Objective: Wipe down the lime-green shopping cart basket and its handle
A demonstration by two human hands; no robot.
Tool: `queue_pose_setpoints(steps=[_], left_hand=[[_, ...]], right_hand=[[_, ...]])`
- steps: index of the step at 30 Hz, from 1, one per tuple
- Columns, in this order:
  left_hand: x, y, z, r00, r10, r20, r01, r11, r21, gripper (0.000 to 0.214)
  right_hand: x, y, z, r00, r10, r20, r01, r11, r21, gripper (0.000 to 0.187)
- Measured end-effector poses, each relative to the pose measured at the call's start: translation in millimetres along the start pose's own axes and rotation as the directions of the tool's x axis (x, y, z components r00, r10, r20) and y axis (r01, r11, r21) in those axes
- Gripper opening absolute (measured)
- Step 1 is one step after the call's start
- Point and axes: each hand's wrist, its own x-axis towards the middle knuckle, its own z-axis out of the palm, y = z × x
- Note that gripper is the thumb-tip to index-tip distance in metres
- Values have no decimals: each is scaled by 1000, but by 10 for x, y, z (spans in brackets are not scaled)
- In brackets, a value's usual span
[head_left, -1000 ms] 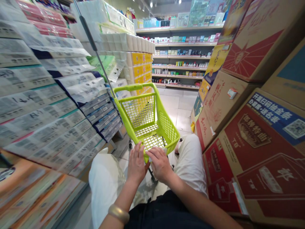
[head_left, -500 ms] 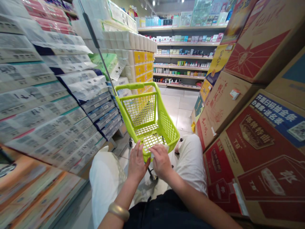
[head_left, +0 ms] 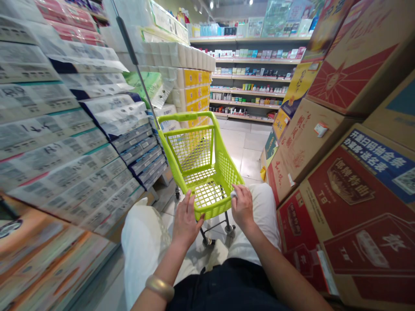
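Note:
A small lime-green plastic shopping cart [head_left: 223, 170] stands on the aisle floor between my knees, its basket empty. My left hand [head_left: 186, 218] rests flat with fingers stretched against the near left corner of the cart's rim. At the near right corner my right hand [head_left: 242, 206] is closed on a small white wad, held against the rim. A gold bangle [head_left: 160, 287] sits on my left wrist.
Stacked packs of tissue [head_left: 58, 142] fill the left side, with toilet-roll stacks [head_left: 184, 65] further back. Tall piles of red and brown cardboard boxes [head_left: 340, 172] wall the right. A grey pole [head_left: 134, 60] leans at the left. Stocked shelves [head_left: 249, 82] cross the far end of the tiled aisle.
My right hand has slid from the middle of the cart's near rim to its right corner. The cart's wheels and frame now show below. The left hand has barely moved.

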Motion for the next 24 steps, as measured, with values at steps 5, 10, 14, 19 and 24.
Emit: queue_pose_setpoints(steps=[5, 10, 14, 19, 24], left_hand=[[-19, -9, 17, 1000, 5, -24, -6, 999, -47, 70], [-26, -82, -33, 999, 28, -15, -29, 999, -17, 70], [-18, -84, -42, 1000, 20, -5, -20, 1000, 11, 66], [-18, -18, 3, 1000, -4, -4, 4, 1000, -15, 67], [-22, -14, 12, 999, 16, -43, -17, 1000, -16, 70]], right_hand=[[-181, -575, 217, 950, -237, 204, 212, 968, 137, 50], [-209, -648, 198, 890, -358, 282, 316, 931, 185, 47], [-74, -211, 33, 924, -316, 213, 291, 946, 143, 42], [-17, -63, -12, 969, -200, 144, 187, 977, 100, 36], [-155, -491, 160, 938, -278, 208, 244, 954, 173, 39]])
